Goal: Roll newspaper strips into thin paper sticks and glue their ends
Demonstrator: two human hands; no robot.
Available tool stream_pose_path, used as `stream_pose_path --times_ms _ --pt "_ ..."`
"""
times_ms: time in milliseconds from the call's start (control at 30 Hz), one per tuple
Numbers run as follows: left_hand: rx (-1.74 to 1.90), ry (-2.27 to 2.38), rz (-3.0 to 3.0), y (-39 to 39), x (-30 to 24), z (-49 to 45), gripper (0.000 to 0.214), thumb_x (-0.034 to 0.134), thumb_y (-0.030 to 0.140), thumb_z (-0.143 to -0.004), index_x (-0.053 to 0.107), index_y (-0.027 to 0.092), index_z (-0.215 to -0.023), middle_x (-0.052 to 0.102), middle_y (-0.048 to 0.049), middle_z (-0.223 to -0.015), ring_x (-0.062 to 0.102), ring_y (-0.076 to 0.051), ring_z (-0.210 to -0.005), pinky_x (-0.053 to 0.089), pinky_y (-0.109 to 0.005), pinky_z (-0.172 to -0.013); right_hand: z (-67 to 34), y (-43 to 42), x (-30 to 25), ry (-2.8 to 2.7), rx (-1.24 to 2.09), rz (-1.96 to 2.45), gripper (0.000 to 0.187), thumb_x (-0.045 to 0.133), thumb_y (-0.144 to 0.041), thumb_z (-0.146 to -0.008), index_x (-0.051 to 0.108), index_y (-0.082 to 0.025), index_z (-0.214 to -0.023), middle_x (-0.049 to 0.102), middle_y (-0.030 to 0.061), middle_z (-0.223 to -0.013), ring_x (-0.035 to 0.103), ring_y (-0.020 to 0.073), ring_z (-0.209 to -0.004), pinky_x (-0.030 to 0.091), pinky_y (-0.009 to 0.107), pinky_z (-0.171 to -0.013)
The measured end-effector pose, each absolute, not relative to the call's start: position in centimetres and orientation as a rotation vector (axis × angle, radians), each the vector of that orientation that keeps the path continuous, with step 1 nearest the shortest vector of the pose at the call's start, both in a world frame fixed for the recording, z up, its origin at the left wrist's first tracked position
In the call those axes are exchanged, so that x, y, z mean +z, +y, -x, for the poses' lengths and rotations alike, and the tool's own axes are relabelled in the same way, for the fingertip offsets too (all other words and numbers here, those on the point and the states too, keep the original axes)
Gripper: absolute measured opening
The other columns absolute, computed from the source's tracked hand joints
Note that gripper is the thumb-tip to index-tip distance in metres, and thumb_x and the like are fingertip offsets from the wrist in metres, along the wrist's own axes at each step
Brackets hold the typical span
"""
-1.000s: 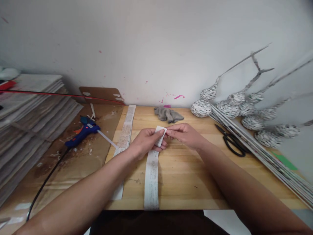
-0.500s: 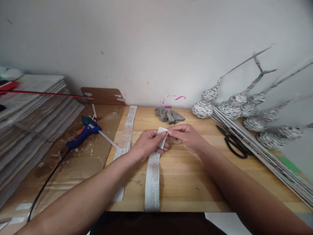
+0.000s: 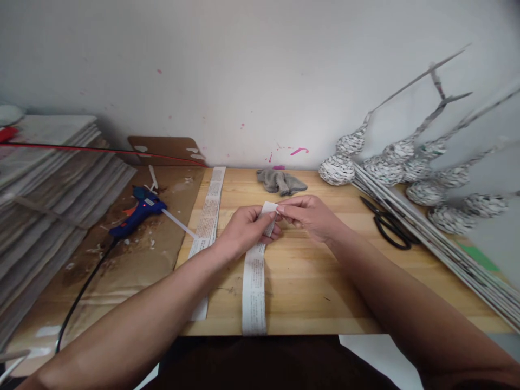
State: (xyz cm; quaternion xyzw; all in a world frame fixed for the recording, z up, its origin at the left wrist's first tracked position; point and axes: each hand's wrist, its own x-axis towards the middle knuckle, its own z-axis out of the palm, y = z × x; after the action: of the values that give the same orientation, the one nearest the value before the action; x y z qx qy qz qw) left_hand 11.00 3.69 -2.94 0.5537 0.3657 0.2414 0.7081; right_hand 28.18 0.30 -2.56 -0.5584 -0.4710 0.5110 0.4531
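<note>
A printed newspaper strip (image 3: pixel 254 290) runs from the table's front edge up to my hands. My left hand (image 3: pixel 249 227) grips it near its far end, thumb on top and fingers beneath. At the strip's right corner, the thumb and forefinger of my right hand (image 3: pixel 303 215) pinch the paper's edge. More newspaper strips (image 3: pixel 210 208) lie flat on the table to the left, partly under my left forearm. A crumpled grey cloth (image 3: pixel 280 181) rests just beyond my hands.
On cardboard (image 3: pixel 162 271) at left lies a blue glue gun (image 3: pixel 138 215), its glue stick reaching over the strips. Stacked newspapers (image 3: pixel 52 211) stand far left. At right are black scissors (image 3: pixel 390 227), a bundle of paper rods (image 3: pixel 430 244) and several woven paper gourds (image 3: pixel 337 169).
The view has tilted slightly, so the table appears higher. Both hands keep their hold on the strip, with only a small shift of the fingers at its corner.
</note>
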Motion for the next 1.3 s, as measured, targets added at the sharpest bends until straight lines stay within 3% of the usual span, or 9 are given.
stream_pose_path --times_ms 667,1300 --pt "0.512 0.815 -1.253 3.66 -3.33 -10.98 0.028 0.058 0.039 -0.086 0.068 0.013 -0.094 0.072 -0.0096 -0.078 0.068 -0.016 -0.072 0.055 -0.026 -0.065 -27.92 0.51 -3.11 -1.05 1.299 1.368 0.026 0.074 -0.038 -0.068 0.075 -0.014 -0.079 0.063 0.0014 -0.063 0.039 0.0059 -0.048 0.021 0.022 -0.042" --pt "0.471 0.769 -1.135 3.79 -3.3 -11.12 0.033 0.053 0.042 -0.089 0.064 0.012 -0.096 0.071 -0.0113 -0.078 0.068 -0.018 -0.071 0.055 -0.031 -0.066 -28.73 0.61 -3.18 -1.175 1.271 1.351 0.023 0.07 -0.035 -0.073 0.074 -0.015 -0.081 0.065 0.001 -0.065 0.044 0.0063 -0.051 0.027 0.022 -0.045"
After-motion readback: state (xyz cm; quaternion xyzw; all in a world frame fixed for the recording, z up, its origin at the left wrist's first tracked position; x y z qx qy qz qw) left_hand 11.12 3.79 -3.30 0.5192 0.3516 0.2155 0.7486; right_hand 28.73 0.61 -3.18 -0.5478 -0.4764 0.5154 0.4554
